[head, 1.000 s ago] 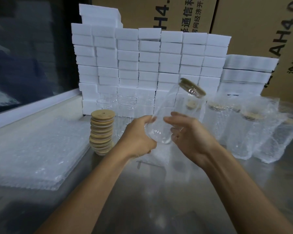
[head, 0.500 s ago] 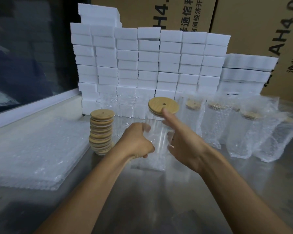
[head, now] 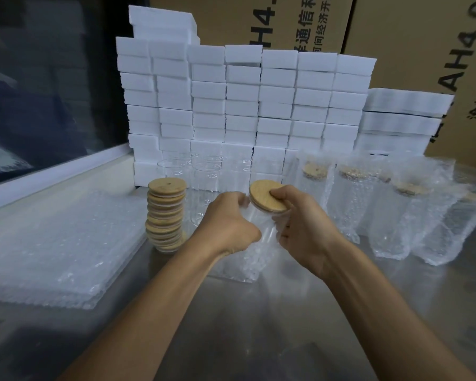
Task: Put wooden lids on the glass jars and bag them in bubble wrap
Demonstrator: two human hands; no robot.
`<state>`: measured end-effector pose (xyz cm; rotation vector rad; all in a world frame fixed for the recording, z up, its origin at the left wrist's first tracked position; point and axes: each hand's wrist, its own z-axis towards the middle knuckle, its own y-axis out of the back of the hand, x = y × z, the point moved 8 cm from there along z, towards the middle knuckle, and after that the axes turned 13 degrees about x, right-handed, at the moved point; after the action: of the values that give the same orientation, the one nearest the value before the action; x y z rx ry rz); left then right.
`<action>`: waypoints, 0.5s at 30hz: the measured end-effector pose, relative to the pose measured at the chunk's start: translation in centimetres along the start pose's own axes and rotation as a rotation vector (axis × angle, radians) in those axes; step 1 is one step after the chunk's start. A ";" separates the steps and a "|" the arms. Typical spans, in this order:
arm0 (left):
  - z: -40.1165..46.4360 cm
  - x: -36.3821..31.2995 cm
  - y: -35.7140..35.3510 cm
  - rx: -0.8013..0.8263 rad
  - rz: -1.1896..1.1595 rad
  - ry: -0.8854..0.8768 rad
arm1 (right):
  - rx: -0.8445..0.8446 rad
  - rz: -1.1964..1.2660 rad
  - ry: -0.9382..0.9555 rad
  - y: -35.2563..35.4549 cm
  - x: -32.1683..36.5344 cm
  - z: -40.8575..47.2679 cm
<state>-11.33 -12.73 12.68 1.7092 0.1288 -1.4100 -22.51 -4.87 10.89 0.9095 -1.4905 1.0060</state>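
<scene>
A: Right, fingers first. R hand (head: 302, 224): thumb pressing on top of the wooden lid (head: 268, 196), other fingers curled round the glass jar (head: 267, 229) just below its rim. So clamped on jar + lid together.

B: L hand (head: 228, 221)?

A: Fingers curled, pinching the mouth of the bubble bag (head: 242, 259) at the jar's L side, touching the glass. Bag hangs below to the steel table (head: 259, 339), its lower end resting there.

B: Jar axis?

A: Near upright, top tipped a little away and L; lid face tilted toward camera. Jar sits between both hands, lid still above the bag mouth. My read: the push is straight down along that axis, R hand driving, L holding the mouth wide. Both equally near.

B: Outward?

A: Lid stack (head: 166, 213) just L of L hand, bare jars (head: 206, 188) behind it. Flat bag pile (head: 61, 248) far L. Bagged jars (head: 390, 210) in a row to the R, foam blocks (head: 245, 105) behind, cartons at back.

B: Risk?

A: Lid catching on the bag's lip, prob.
</scene>
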 end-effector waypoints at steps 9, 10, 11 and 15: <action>-1.0 -1.6 0.8 -0.054 -0.120 -0.080 | -0.089 -0.183 0.021 1.0 0.7 0.2; -1.1 -1.8 0.8 -0.053 -0.126 -0.085 | -0.091 -0.211 0.028 1.0 0.9 0.1; -1.1 -2.0 0.9 -0.055 -0.132 -0.093 | -0.092 -0.235 0.037 1.1 1.2 0.0; -1.7 -3.4 1.3 -0.092 -0.127 -0.156 | -0.088 -0.339 0.125 0.9 2.3 -0.3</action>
<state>-10.51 -10.82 16.17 1.5322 0.2160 -1.6003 -23.59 -4.28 13.03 0.9781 -1.2167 0.7294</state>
